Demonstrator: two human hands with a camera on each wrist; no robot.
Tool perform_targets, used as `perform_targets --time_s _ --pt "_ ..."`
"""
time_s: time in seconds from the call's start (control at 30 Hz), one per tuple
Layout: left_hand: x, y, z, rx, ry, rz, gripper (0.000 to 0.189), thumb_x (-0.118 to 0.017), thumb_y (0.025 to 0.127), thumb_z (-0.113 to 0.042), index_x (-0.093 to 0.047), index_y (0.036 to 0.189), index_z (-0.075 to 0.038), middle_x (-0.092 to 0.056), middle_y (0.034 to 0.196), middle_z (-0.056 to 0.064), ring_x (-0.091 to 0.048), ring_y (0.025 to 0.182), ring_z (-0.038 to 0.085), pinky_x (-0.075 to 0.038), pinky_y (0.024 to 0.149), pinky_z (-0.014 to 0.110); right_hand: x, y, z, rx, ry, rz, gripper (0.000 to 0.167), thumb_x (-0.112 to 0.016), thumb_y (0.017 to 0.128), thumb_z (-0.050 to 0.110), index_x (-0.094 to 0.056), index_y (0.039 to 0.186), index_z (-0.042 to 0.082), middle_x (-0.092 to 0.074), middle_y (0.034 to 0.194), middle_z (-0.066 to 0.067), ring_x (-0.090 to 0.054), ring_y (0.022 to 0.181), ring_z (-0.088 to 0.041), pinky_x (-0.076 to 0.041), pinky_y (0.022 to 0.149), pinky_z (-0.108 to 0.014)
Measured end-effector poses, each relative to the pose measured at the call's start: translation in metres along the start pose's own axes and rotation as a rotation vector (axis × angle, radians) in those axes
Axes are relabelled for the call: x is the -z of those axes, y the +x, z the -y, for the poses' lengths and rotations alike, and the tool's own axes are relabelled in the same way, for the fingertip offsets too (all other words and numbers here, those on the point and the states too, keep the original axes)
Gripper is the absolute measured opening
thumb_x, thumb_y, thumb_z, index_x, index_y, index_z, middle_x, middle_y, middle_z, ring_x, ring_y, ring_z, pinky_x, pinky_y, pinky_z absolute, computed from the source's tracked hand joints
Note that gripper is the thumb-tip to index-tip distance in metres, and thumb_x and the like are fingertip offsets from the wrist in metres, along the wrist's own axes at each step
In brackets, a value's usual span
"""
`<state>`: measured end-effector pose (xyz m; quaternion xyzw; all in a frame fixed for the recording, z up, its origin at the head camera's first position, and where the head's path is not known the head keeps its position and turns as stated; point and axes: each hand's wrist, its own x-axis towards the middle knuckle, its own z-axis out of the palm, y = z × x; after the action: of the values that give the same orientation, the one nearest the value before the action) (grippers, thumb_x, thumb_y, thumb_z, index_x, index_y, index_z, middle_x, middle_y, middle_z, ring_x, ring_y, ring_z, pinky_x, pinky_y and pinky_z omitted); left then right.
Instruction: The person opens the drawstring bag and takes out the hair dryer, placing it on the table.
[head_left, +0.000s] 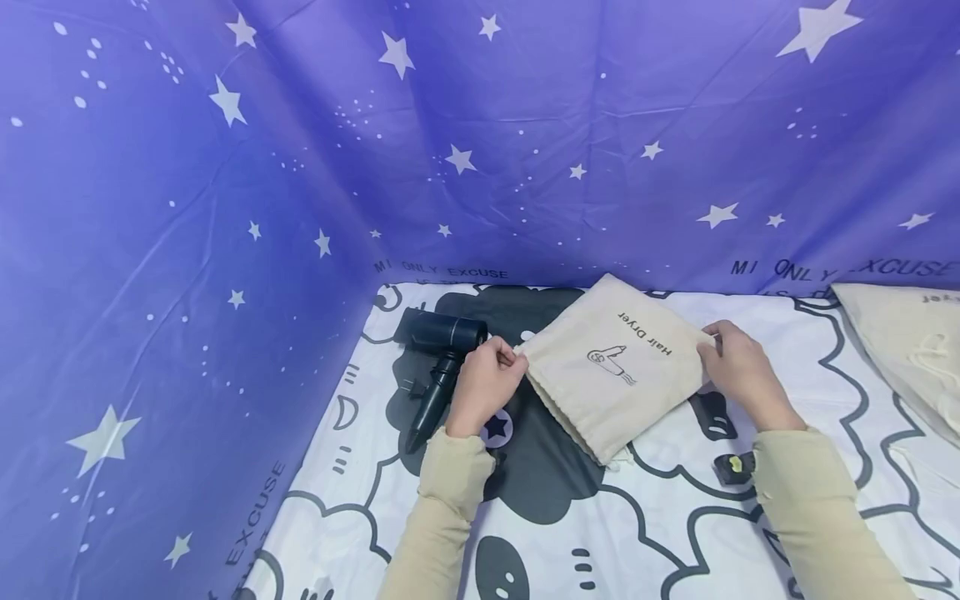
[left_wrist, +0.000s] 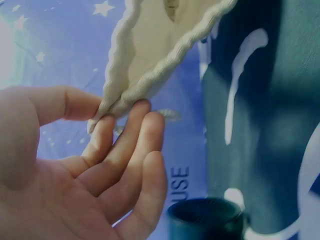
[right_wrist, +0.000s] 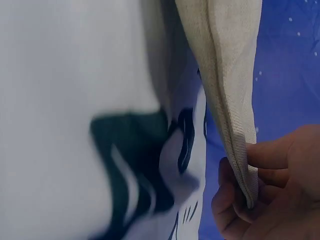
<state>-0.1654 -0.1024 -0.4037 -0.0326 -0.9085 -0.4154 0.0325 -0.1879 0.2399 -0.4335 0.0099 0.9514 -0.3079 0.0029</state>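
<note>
A cream cloth drawstring bag (head_left: 637, 375) printed "Hair Dryer" with a line drawing is held up at a slant between both hands. My left hand (head_left: 487, 379) pinches one corner of its mouth between thumb and fingertips. In the left wrist view the two corded edges of the mouth (left_wrist: 170, 65) stand apart. At the opposite side my right hand (head_left: 742, 371) pinches a seamed corner (right_wrist: 237, 165) of the bag. A black hair dryer (head_left: 442, 333) lies just left of my left hand, its handle pointing toward me.
A second cream bag (head_left: 900, 350) with a drawstring lies at the right edge. Near my right sleeve is a small black item (head_left: 733, 468) with a yellow-green spot. The table cover (head_left: 420, 533) has black-and-white cartoon prints. Purple star-printed curtains (head_left: 525, 133) border the back and left.
</note>
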Motion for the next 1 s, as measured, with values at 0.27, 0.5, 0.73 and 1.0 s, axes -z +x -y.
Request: perform_targets --time_s 0.27,0.5,0.73,1.0 --pt "0.019 -0.018 0.012 -0.021 0.042 0.007 0.012 -0.064 0.088 -0.022 -0.060 0.080 -0.013 -0.059 0.069 -0.003 -0.054 0.062 0.011 -0.046 0.063 0.029 -0.011 -0.006 0.009 -0.001 0.121 0.055 0.045 -0.046 0.104 0.025 -0.044 0.130 -0.011 -0.059 0.103 -0.025 -0.060 0.081 -0.027 -0.051 0.070 -0.040" --pt "0.023 -0.028 0.029 0.032 0.071 0.003 0.012 -0.066 0.089 -0.023 -0.061 0.086 -0.012 -0.064 0.076 0.001 -0.057 0.067 0.013 -0.048 0.069 0.034 -0.018 -0.018 0.012 -0.024 0.395 0.272 0.052 -0.051 0.103 0.030 -0.049 0.128 -0.015 -0.071 0.098 -0.016 -0.068 0.081 -0.015 -0.057 0.072 -0.026" --pt "0.014 -0.023 0.036 0.052 0.034 -0.003 0.033 -0.066 0.092 -0.026 -0.063 0.115 -0.003 -0.071 0.089 0.001 -0.064 0.075 0.013 -0.052 0.077 0.037 -0.034 -0.022 0.011 0.023 0.331 0.314 0.035 -0.056 0.102 0.026 -0.063 0.108 -0.008 -0.072 0.086 -0.007 -0.065 0.077 -0.014 -0.055 0.064 -0.027" --pt "0.016 -0.023 0.035 0.022 0.094 -0.006 0.019 -0.064 0.089 -0.014 -0.070 0.106 -0.006 -0.067 0.080 0.001 -0.057 0.068 0.012 -0.049 0.070 0.033 -0.033 -0.015 0.025 0.076 0.292 0.212 0.016 -0.056 0.099 0.011 -0.057 0.100 -0.005 -0.071 0.080 -0.010 -0.061 0.069 -0.017 -0.048 0.057 -0.025"
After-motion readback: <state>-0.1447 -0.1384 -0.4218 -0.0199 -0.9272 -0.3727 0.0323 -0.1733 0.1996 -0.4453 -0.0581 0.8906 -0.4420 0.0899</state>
